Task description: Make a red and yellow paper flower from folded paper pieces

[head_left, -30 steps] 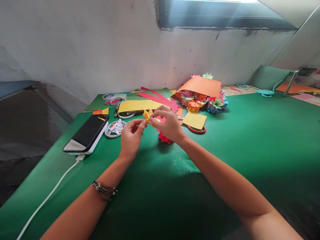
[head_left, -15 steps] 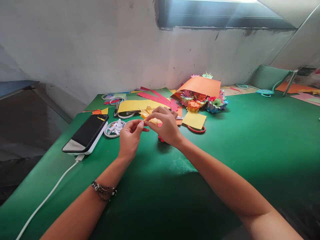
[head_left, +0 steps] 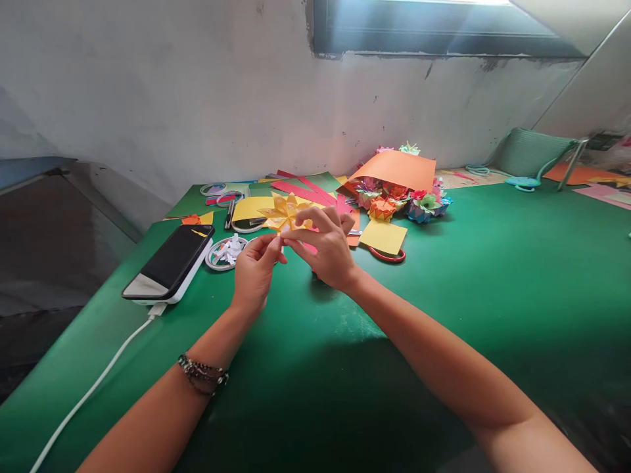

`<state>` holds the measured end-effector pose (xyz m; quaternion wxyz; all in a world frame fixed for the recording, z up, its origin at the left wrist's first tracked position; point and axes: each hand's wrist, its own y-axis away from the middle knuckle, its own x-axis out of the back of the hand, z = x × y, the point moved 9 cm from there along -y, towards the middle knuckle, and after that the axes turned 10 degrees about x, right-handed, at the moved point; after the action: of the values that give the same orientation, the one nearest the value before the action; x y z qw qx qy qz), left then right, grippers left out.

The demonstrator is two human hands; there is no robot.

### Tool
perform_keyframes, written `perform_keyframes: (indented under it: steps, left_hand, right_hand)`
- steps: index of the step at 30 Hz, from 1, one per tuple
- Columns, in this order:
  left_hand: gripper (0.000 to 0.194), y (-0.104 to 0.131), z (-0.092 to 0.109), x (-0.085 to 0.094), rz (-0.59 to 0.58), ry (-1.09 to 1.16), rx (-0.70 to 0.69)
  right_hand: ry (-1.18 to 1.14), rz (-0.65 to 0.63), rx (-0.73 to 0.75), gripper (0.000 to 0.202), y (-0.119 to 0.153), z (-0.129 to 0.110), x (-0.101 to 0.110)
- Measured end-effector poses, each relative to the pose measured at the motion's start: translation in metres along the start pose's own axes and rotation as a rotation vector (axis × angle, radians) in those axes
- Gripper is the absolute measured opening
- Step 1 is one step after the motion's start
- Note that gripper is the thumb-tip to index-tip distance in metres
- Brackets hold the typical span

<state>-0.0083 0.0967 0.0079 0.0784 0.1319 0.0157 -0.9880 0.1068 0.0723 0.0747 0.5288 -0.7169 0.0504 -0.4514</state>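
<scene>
A yellow paper flower (head_left: 284,209) with pointed petals spreads just beyond my fingertips, its right side partly hidden by my fingers. My left hand (head_left: 254,266) is closed, with thumb and forefinger pinched at the flower's near edge. My right hand (head_left: 325,249) pinches the same spot from the other side, its remaining fingers curled above. The tips of both hands meet, so the exact bit of paper between them is hidden. Under my right hand part of a red-pink paper piece (head_left: 314,270) shows. A square of yellow paper (head_left: 383,236) lies right of it, over red-handled scissors (head_left: 389,257).
On the left, a phone (head_left: 172,259) rests on a white block with a cable (head_left: 98,387). Tape rolls, one holding paper scraps (head_left: 231,249), are nearby. Behind lie red paper strips (head_left: 308,192), colourful paper flowers (head_left: 426,203) and an orange sheet (head_left: 397,172). A wall closes the back.
The yellow flower has turned and shifted slightly left, so more of its petals face me. Both hands have moved a little left, still pinching at its near edge.
</scene>
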Motion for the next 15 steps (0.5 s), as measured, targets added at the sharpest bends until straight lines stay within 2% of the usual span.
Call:
perform_keyframes:
  steps: [7, 12, 15]
  left_hand:
    - [0.018, -0.001, 0.005, 0.009, 0.092, -0.081, -0.053]
    - [0.011, -0.005, 0.001, 0.012, 0.097, -0.059, -0.042]
    - [0.010, -0.006, 0.000, 0.011, 0.088, -0.041, -0.032]
  right_hand:
    - [0.056, -0.149, 0.073, 0.018, 0.001, -0.011, -0.013]
    - [0.020, -0.240, 0.085, 0.019, 0.002, -0.014, -0.021]
    - [-0.026, -0.241, 0.050, 0.018, 0.001, -0.013, -0.021]
